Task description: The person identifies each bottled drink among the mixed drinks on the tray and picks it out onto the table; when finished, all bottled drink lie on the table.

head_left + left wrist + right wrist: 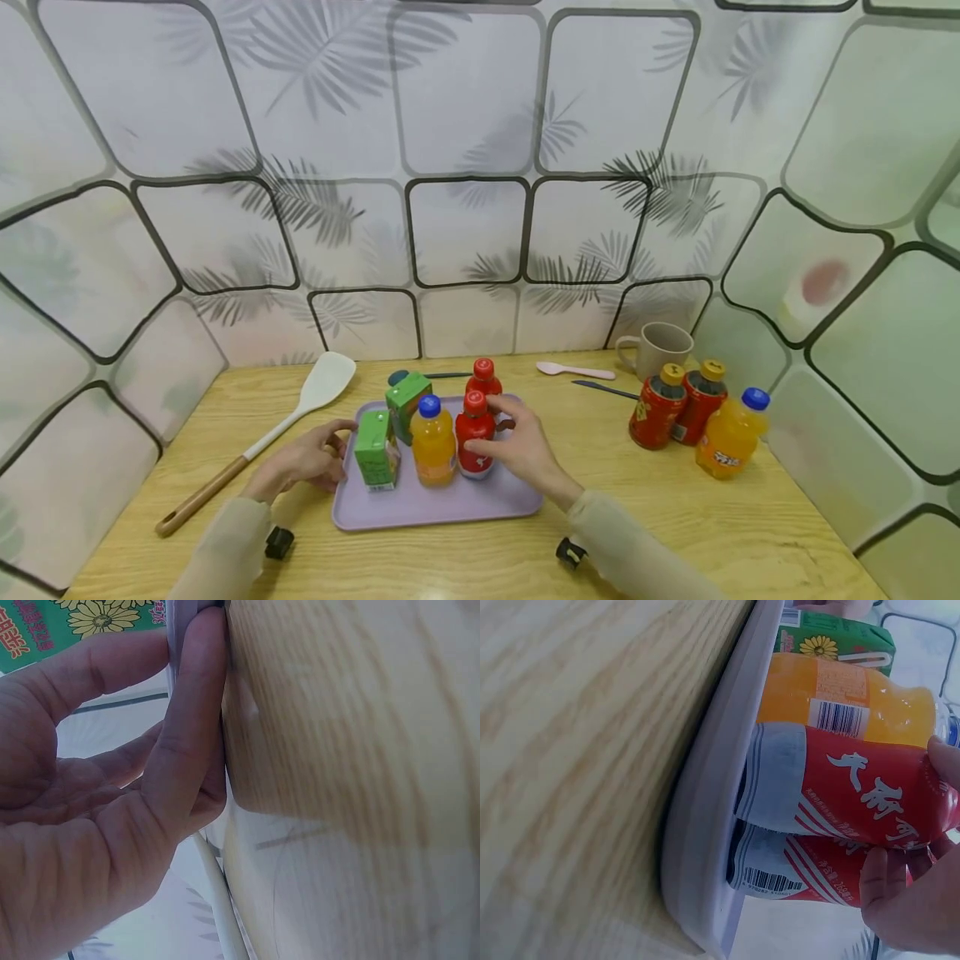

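Note:
A lilac tray (480, 508) carries two green drink cartons, an orange juice bottle (433, 446) with a blue cap and two red cola bottles. At the tray's left rim, my left hand (311, 457) pinches the edge between thumb and fingers, beside the front green carton (375, 450). The other carton (405, 407) stands farther back. My right hand (531, 446) grips the front red bottle (862, 784) near its upper part, the thumb on one side and fingers reaching between it and the rear red bottle (795, 866). Both bottles stand upright at the tray's right half.
A white spatula (300, 408) with a wooden handle lies on the left. Behind the tray is a dark spoon (400, 377). A pink spoon (573, 370), a dark knife (606, 388), a mug (663, 343), two red gold-capped bottles (657, 408) and an orange bottle (729, 437) are to the right.

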Demonstrator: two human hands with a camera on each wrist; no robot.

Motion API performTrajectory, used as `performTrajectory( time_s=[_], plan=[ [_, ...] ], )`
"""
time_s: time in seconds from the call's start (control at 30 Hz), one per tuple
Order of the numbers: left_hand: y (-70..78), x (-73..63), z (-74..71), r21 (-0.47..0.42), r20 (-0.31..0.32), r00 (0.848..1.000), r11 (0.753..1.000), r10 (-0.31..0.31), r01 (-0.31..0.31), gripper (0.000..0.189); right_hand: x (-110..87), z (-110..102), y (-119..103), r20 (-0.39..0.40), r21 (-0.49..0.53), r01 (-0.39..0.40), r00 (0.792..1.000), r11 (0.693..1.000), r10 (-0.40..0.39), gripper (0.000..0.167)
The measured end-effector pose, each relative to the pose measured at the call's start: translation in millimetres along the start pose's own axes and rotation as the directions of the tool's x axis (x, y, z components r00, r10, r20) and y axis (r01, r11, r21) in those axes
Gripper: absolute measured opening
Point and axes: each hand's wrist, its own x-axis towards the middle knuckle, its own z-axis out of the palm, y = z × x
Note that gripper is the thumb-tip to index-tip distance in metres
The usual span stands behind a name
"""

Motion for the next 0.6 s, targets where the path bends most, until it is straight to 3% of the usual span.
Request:
performTrajectory(
  time_s=[0.37,0.6],
  plan=[
    [-2.2,0.2,-0.9,0.004,0.007,1.000,1.000,0.011,-0.011,0.085,-7.2,-5.2,0.5,-0.028,0.052,0.024,0.999,0.998,-0.023,0.056],
    [-0.7,0.4,-0.5,0.009,0.012,1.000,1.000,0.013,-0.013,0.084,-9.0,-22.7,-1.4,-0.108,0.055,-0.010,0.994,0.998,0.016,0.060]
  ],
)
